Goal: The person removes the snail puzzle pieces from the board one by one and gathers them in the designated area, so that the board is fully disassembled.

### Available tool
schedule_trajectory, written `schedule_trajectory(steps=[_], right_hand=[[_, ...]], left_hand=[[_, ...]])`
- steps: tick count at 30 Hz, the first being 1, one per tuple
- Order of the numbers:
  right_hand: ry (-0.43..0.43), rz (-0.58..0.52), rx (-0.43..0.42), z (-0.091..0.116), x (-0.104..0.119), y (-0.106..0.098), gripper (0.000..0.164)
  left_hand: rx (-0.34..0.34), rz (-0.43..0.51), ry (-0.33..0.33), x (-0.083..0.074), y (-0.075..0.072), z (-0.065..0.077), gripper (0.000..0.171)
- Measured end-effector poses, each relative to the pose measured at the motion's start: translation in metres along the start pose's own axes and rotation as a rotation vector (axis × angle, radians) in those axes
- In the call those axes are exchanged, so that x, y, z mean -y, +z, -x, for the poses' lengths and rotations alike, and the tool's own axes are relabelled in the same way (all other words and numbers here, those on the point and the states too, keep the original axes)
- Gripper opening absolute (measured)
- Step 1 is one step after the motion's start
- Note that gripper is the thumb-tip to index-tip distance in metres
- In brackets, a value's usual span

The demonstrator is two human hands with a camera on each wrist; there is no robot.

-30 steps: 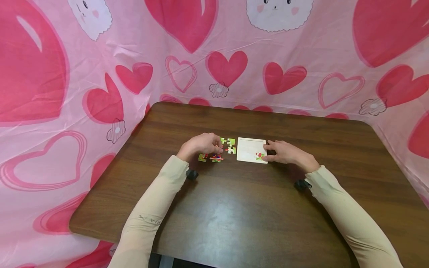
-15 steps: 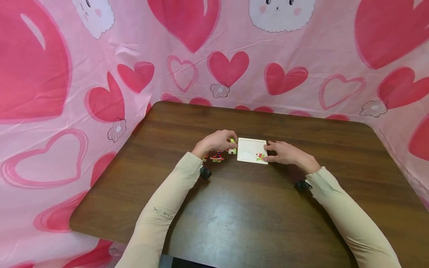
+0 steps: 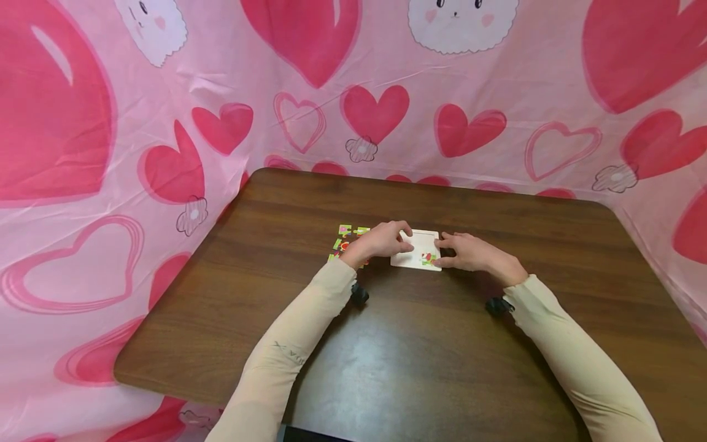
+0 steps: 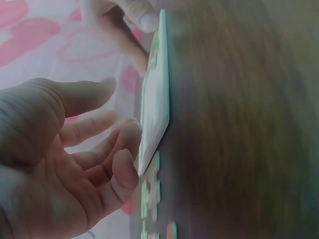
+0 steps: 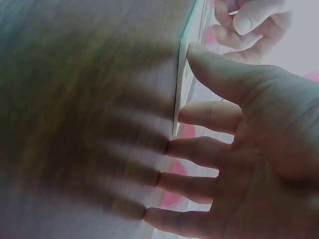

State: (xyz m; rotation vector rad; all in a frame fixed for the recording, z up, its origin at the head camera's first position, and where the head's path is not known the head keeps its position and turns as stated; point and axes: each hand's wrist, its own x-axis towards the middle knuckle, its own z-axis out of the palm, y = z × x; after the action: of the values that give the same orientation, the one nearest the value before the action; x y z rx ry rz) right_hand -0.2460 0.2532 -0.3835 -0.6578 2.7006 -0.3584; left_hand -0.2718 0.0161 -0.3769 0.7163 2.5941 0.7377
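My left hand [image 3: 383, 239] hovers over the left part of a white square puzzle tray [image 3: 417, 248]. Its thumb and index finger are apart, and I see no piece between them in the left wrist view. One red, white and green puzzle piece [image 3: 428, 258] lies in the tray's lower right corner. At the tray's right edge rests my right hand [image 3: 469, 252]. Its thumb and index finger touch the tray, while the other fingertips stand on the table beside it. Several loose puzzle pieces [image 3: 345, 229] lie left of the tray, partly hidden by my left hand and wrist.
The brown wooden table [image 3: 442, 356] stretches around the tray on all sides. Behind it and at its sides hangs a pink cloth [image 3: 431, 80] printed with hearts. A small black camera [image 3: 360, 294] sits at my left wrist, another black camera [image 3: 499, 306] at my right.
My left hand has moved right, from above the loose pieces to above the tray, uncovering pieces on the left. The right hand and the tray have stayed in place.
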Motion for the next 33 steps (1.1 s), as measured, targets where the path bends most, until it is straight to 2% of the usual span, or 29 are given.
schedule_trajectory(steps=[12,18,33], right_hand=[[-0.011,-0.013,-0.011,0.001,-0.002,0.002,0.067],[-0.033,-0.007,-0.030,-0.001,-0.001,0.002,0.066],[-0.049,0.003,-0.036,-0.002,-0.003,0.002,0.064]], left_hand=[[0.038,-0.104,0.051,-0.018,0.019,-0.018,0.039],[0.047,-0.205,0.115,-0.022,0.025,-0.022,0.036],[0.033,-0.253,0.146,-0.030,0.029,-0.024,0.027]])
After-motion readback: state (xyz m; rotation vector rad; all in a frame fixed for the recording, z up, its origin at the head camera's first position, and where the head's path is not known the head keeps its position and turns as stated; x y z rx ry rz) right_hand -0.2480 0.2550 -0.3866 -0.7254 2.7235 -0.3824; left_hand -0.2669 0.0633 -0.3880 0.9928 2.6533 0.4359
